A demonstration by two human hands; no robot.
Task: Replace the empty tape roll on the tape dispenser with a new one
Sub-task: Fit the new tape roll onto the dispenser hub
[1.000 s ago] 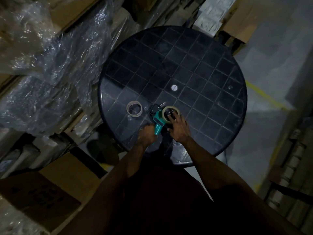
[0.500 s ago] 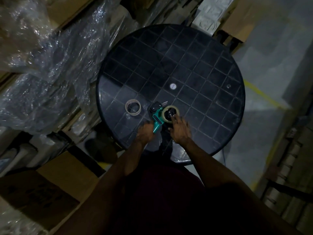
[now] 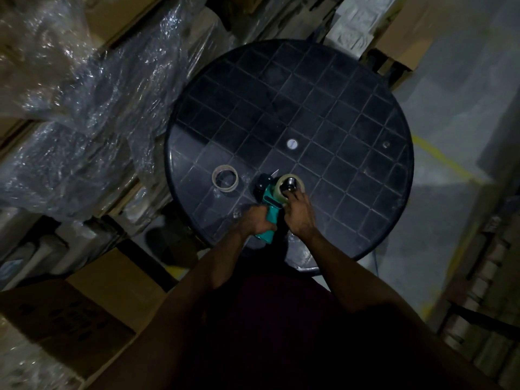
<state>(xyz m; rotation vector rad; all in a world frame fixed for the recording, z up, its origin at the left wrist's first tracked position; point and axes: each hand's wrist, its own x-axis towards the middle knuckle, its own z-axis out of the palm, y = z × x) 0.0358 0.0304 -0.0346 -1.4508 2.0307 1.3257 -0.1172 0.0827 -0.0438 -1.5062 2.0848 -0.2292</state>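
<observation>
No legible text anywhere. Cardboard box (image 3: 70, 319) at my lower left has dark printed marks on its top face, too dim and blurred to read. Pale embossed block (image 3: 351, 26) past the far edge of the table (image 3: 309, 94) shows a relief pattern; can't tell if it's lettering. Nothing readable on the tape dispenser (image 3: 268, 205), the new tape roll (image 3: 281, 190) or the empty tape core (image 3: 225, 178).
</observation>
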